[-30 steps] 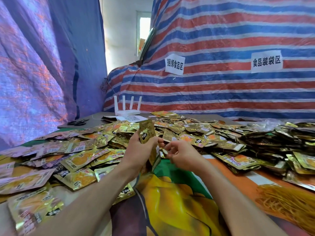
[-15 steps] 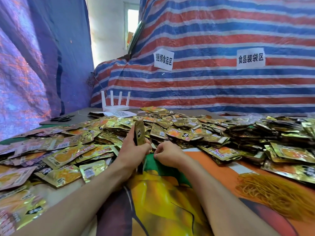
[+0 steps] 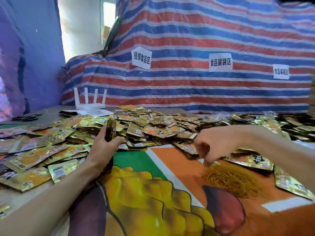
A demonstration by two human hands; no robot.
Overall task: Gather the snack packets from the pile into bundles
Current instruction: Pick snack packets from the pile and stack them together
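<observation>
A wide pile of gold snack packets (image 3: 153, 126) covers the table from left to right. My left hand (image 3: 105, 145) grips an upright stack of packets (image 3: 110, 129), seen edge-on, at the pile's near edge. My right hand (image 3: 204, 147) hangs to the right with its fingers curled downward, the fingertips just above a heap of yellow rubber bands (image 3: 231, 179). Whether the fingertips pinch a band is unclear. The two hands are apart.
A printed cloth (image 3: 153, 193) in orange, green and yellow covers the near table. A white router (image 3: 89, 103) and scissors (image 3: 25, 118) lie at the back left. A striped tarp (image 3: 204, 82) with paper labels rises behind the pile. Darker packets (image 3: 293, 125) lie far right.
My right hand left the stack and moved right and down to the rubber bands. My left hand keeps the stack upright in about the same place.
</observation>
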